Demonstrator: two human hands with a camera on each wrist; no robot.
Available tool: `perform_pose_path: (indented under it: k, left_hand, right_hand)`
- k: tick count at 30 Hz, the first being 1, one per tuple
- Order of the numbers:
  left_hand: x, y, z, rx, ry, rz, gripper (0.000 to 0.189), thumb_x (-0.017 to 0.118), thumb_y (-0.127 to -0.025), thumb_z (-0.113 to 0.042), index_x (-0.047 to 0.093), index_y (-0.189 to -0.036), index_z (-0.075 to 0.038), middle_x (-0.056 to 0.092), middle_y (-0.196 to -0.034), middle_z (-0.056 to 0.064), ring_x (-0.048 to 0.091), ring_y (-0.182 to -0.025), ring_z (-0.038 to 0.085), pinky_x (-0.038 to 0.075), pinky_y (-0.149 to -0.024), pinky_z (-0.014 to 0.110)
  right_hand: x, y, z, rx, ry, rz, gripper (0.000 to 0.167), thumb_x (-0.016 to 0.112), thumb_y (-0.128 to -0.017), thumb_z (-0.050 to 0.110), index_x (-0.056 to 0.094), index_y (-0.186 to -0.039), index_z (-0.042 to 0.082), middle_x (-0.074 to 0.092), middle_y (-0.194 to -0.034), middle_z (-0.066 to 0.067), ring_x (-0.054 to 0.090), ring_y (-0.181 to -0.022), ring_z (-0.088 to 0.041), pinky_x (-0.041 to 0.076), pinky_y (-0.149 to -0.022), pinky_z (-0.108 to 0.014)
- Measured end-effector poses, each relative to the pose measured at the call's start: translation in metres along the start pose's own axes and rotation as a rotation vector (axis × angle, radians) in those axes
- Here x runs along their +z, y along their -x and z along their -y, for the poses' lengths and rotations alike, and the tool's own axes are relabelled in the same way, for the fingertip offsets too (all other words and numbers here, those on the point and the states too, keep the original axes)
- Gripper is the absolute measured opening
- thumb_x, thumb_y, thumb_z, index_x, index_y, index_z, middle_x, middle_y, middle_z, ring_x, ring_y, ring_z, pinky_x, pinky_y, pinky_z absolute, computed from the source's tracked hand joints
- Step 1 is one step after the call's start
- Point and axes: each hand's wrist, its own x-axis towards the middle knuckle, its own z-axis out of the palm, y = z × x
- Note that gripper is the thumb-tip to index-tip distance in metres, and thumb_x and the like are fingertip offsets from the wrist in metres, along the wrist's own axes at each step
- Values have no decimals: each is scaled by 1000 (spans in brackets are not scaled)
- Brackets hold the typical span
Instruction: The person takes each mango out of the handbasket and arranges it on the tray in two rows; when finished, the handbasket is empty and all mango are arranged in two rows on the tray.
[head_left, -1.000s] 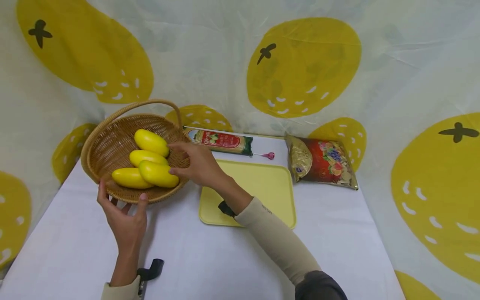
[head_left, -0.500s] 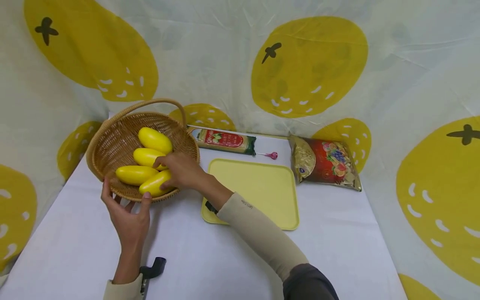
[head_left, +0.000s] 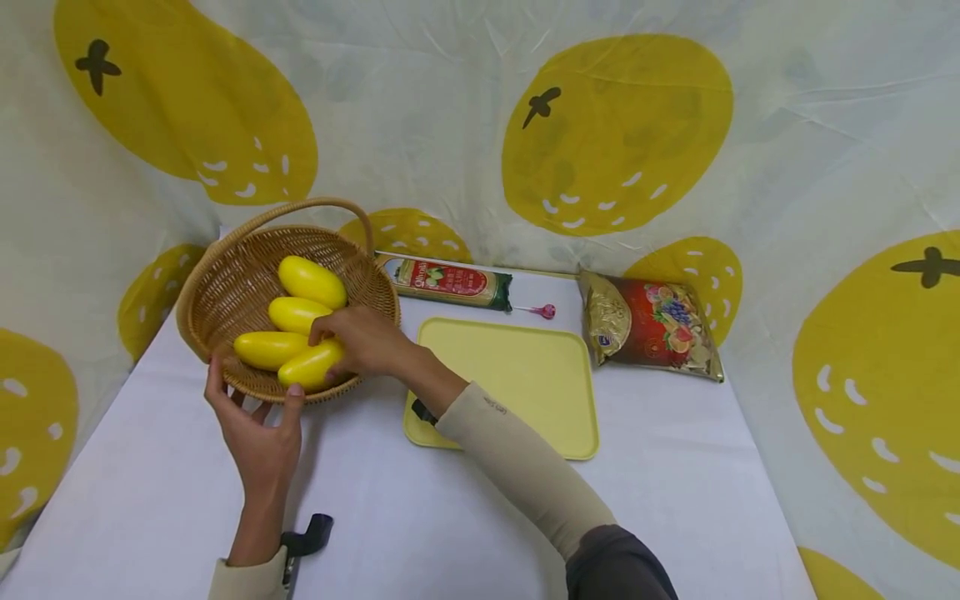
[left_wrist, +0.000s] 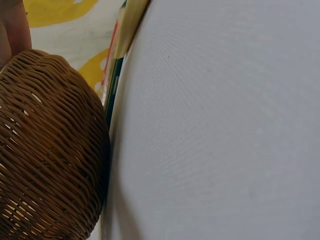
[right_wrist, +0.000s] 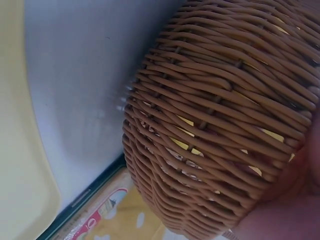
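White fabric backdrop (head_left: 420, 142): rises behind and along both sides of the scene, printed with oversized yellow fruit and dark stem marks.
White-covered table (head_left: 360, 517): spreads beneath everything on display.
Round brown wicker basket (head_left: 232, 287): sits at the table's left, arched handle up, its opening facing the head camera.
Shallow yellow rectangular tray (head_left: 517, 367): lies flat to the basket's right, the right arm's beige sleeve (head_left: 525, 467) crossing above its near edge.
Shiny red-and-gold plastic bag (head_left: 652, 325): rests beyond the tray's far right corner, fruit pictured on its front.
Long red-and-green food packet (head_left: 450, 282): lies behind the tray, its left end near the basket's rim.
Left hand (head_left: 258, 437): grips the basket from the near side, thumb at the rim, fingers spread against the outer wall.
Right hand (head_left: 367, 342): reaches inside, fingers bent and thumb opposite, holding the right end of the nearest smooth yellow oval fruit (head_left: 307, 367).
Three other yellow fruits (head_left: 312, 282): lie close by inside the basket.
Pink-headed lollipop (head_left: 546, 312): lies between packet and bag, its thin stick pointing left.
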Motion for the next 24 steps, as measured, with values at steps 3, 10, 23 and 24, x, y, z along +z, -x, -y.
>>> perform_pose_path:
  k: [3,10,23,24]
  left_hand:
    - [0,-1,1,-3,-4,0,98,77,-90,-14,20,-168,-26,25,-173,-1,41,-149,31,53,-112,44]
    - [0,-3,10,-3,-7,1,100,78,-89,-11,20,-168,-28,26,-172,-3,42,-148,27,54,-107,31]
    - [-2,-3,12,50,46,-3,101,80,-87,-12,22,-168,-28,28,-171,-2,44,-145,28,53,-96,20]
    - [-2,-3,12,46,44,-3,101,80,-87,-12,22,-168,-28,28,-171,-2,44,-145,28,53,-96,20]
  right_hand:
    - [-4,3,0,-5,-15,-37,48,91,-84,38,74,-127,23,73,-124,11,59,-102,-7,47,-94,-23]
    - [-16,13,1,35,-50,-122,50,91,-83,40,74,-129,25,73,-129,11,62,-115,-9,48,-102,-26]
    - [-44,37,-10,72,-112,-326,51,89,-85,41,74,-131,25,72,-135,8,62,-125,-14,47,-108,-33]
    - [-46,39,-12,68,-123,-341,51,89,-85,40,74,-131,24,73,-134,7,62,-123,-14,48,-107,-34]
